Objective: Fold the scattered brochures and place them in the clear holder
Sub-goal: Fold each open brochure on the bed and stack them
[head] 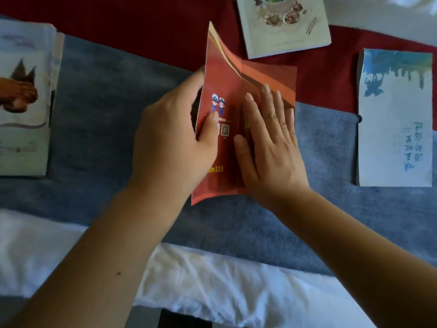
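Red paper sits at the centre of our view: the red brochure (225, 157) lies partly opened on the blue cloth (106, 102), its far end reaching onto the red cloth (142, 20) beyond. Our left hand (170, 138) grips the brochure's left panel, with the thumb (210, 129) pressed on the printed face just below two small cartoon figures in caps, and the other fingers curled behind the sheet. That panel stands lifted off the cloth and bows inward, its upper corner pointing away from us. Our right hand (269, 138) lies flat on the right panel, its fingers (272, 100) straight and spread a little, holding the paper down against the cloth. A crease runs up the brochure between our two hands, and yellow digits "119" show near the lower left edge.

Around it lie other sheets. A food-picture brochure (283, 36), pale with painted dishes, rests on the red cloth just beyond the red one, apart from it. A blue-and-white brochure (395, 119) with blue handwriting-like characters lies well to the right, across the seam of the red and blue cloths. At the far left we see a stack of leaflets (21, 98) whose top sheet shows a brown animal. Nearest us, a crumpled white sheet (212, 280) runs below the blue cloth, under our forearms.
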### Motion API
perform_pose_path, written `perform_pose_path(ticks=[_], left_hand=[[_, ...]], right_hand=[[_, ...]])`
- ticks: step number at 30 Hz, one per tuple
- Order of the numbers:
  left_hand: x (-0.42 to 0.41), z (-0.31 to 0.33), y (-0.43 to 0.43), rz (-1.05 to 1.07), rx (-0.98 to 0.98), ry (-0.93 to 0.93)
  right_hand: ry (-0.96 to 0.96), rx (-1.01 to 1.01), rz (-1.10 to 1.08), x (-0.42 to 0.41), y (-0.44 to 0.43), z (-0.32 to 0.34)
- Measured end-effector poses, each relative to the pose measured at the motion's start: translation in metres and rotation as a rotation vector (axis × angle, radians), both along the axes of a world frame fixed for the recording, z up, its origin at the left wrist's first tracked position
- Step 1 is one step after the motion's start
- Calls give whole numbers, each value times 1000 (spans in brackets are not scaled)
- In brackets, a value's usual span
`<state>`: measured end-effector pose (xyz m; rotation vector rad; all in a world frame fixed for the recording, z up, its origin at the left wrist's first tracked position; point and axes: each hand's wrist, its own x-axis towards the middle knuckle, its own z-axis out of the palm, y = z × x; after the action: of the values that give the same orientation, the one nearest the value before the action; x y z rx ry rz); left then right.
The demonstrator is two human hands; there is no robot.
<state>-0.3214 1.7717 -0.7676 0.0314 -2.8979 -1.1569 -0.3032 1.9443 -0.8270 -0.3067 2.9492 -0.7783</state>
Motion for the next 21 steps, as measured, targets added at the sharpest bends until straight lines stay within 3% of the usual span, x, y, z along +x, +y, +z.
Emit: perform_pose_path(ticks=[5,21], left_hand=[[2,-1,-27,15,-416,72],[6,-49,-87,14,-506,-42]], right_hand=[[-6,33,33,-9,-38,0],[-64,191,23,-12,-119,-14]])
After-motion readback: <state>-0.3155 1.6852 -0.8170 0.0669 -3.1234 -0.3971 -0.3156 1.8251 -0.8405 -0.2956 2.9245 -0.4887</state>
